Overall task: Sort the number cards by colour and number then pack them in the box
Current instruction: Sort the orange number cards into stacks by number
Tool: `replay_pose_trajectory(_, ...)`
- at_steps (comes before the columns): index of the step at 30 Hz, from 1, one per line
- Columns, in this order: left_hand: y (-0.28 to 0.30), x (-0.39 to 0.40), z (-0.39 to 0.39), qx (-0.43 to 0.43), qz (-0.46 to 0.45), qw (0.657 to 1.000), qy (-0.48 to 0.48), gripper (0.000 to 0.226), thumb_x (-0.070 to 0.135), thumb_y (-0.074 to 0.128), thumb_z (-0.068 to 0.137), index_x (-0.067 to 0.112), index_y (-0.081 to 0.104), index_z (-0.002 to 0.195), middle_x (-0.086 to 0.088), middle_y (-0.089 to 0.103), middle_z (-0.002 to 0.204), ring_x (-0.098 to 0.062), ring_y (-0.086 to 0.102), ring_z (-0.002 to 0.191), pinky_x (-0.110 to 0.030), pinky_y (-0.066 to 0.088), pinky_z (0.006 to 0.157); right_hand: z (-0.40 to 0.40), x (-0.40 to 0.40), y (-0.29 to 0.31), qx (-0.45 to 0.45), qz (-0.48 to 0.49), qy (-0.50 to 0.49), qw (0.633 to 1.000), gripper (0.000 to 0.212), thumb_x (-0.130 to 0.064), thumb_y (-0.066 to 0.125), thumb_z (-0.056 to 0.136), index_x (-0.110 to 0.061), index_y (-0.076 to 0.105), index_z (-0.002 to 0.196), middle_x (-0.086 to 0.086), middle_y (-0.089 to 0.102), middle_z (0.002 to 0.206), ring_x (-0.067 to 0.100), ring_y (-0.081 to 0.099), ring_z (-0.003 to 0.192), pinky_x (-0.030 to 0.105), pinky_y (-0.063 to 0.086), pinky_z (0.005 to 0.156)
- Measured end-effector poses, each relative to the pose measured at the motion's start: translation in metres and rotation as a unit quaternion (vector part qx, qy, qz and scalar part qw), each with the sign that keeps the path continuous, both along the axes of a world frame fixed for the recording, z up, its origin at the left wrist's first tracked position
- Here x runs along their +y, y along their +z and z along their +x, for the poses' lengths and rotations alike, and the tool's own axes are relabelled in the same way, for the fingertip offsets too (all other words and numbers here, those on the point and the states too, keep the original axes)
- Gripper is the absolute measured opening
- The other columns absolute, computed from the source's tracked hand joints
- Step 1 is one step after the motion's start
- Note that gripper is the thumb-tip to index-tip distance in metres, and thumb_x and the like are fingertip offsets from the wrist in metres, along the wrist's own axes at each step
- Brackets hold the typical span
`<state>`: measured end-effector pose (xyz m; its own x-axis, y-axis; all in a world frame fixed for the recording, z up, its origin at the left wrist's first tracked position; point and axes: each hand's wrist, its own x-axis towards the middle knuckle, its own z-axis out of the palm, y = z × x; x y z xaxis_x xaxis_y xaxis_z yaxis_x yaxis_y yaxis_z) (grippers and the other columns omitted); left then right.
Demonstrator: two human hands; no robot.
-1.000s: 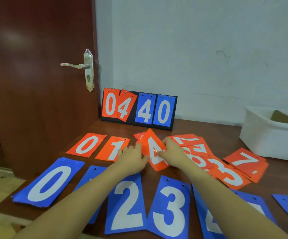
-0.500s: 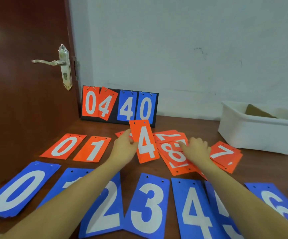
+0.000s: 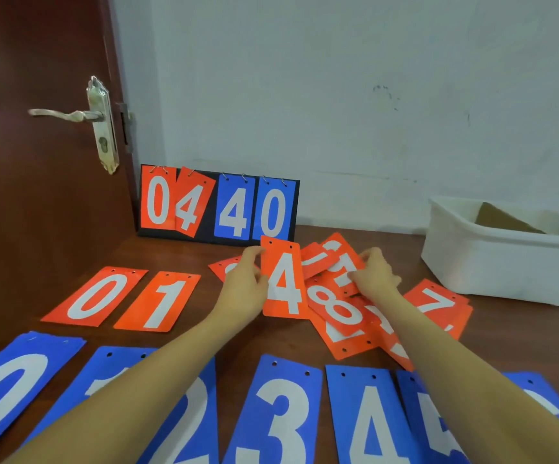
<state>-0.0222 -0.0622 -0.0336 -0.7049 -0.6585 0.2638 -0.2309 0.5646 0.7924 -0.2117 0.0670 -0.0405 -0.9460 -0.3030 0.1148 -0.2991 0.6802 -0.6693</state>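
Left hand pinching the left edge of orange 4, thumb near its top corner, card lifted upright over the table. Right hand at 3 o'clock of that card, fingers curled round a few orange cards, the top one tilted, its digit not readable. Below both hands, a loose orange pile: an 8 on top, others fanned under it toward 5 o'clock, edges overlapping. Orange 7 at 3 o'clock of the pile, just beside the right forearm. Orange 0 and orange 1 flat side by side at 9 o'clock of the left hand, a narrow strip of wood between them; bare wood between orange 1 and the left wrist. Another orange card partly hidden behind the left hand. Blue row along the near edge at 6 o'clock: 0, a card under the left forearm, 2, 3, 4, 5, then more cut off at the right. Scoreboard stand reading 0 4 4 0 at 12 o'clock against the wall. White box at 2 o'clock, apart from the 7, a brown flap inside. Door with handle at 10 o'clock.
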Motion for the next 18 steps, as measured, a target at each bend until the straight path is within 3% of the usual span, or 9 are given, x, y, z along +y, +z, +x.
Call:
replay_pose_trajectory(3,0.006,-0.001,-0.001,0.028,-0.02,0.999,0.01,0.029,0.012,0.046,0.095,0.018,0.048,0.123,0.001,0.057,0.102,-0.008,0.053,0.088,-0.016,0.046,0.067,0.003,0.013,0.016,0.113,-0.138,0.013,0.984,0.038,-0.002,0.05,0.086,-0.009,0.055,0.123,0.011,0.063,0.118,0.03,0.057,0.112,0.033,0.04,0.096)
replay_pose_trajectory(5,0.009,0.0,0.001,0.04,-0.036,0.998,0.012,0.025,0.013,0.047,0.095,0.015,0.055,0.119,-0.003,0.055,0.118,-0.01,0.05,0.102,-0.023,0.048,0.082,0.007,0.021,0.031,0.13,-0.209,0.029,0.969,0.04,-0.001,0.052,0.086,-0.008,0.054,0.125,0.011,0.062,0.119,0.026,0.059,0.109,0.026,0.044,0.087)
replay_pose_trajectory(8,0.012,0.001,0.006,0.074,-0.075,0.994,0.021,0.028,0.014,0.048,0.095,0.011,0.057,0.121,-0.004,0.053,0.122,-0.011,0.048,0.109,-0.022,0.042,0.089,0.024,0.03,0.049,0.115,-0.286,0.089,0.947,0.035,-0.004,0.06,0.085,-0.012,0.051,0.117,0.006,0.063,0.104,0.02,0.062,0.094,0.017,0.047,0.068)
replay_pose_trajectory(12,0.017,0.003,0.016,0.134,-0.138,0.98,0.056,0.029,0.01,0.047,0.095,0.007,0.057,0.122,-0.006,0.053,0.119,-0.015,0.052,0.113,-0.019,0.041,0.09,0.059,0.038,0.065,0.154,-0.264,0.189,0.933,0.016,-0.005,0.063,0.085,-0.015,0.063,0.098,-0.001,0.062,0.095,0.013,0.058,0.089,0.006,0.043,0.067)
replay_pose_trajectory(14,0.021,0.003,0.024,0.153,-0.173,0.97,0.073,0.03,0.009,0.048,0.094,0.006,0.057,0.123,-0.007,0.054,0.12,-0.018,0.053,0.113,-0.027,0.046,0.095,0.073,0.042,0.073,0.131,-0.26,0.234,0.927,0.016,-0.005,0.064,0.085,-0.017,0.064,0.095,-0.003,0.063,0.093,0.009,0.06,0.085,0.003,0.046,0.064)
replay_pose_trajectory(16,0.024,0.002,0.032,0.175,-0.211,0.959,0.076,0.03,0.014,0.051,0.093,0.007,0.059,0.121,-0.006,0.056,0.118,-0.019,0.054,0.107,-0.039,0.05,0.092,0.083,0.047,0.08,0.11,-0.233,0.275,0.926,0.017,-0.006,0.066,0.084,-0.021,0.062,0.092,-0.006,0.064,0.092,0.005,0.061,0.082,0.006,0.049,0.061)
replay_pose_trajectory(18,0.027,0.004,0.043,0.167,-0.234,0.957,0.034,0.035,0.031,0.05,0.09,0.013,0.062,0.117,0.001,0.058,0.112,-0.01,0.051,0.104,-0.035,0.042,0.092,0.093,0.049,0.086,0.097,-0.19,0.316,0.924,0.019,-0.008,0.069,0.082,-0.025,0.061,0.086,-0.004,0.065,0.091,0.007,0.064,0.08,0.013,0.052,0.061)
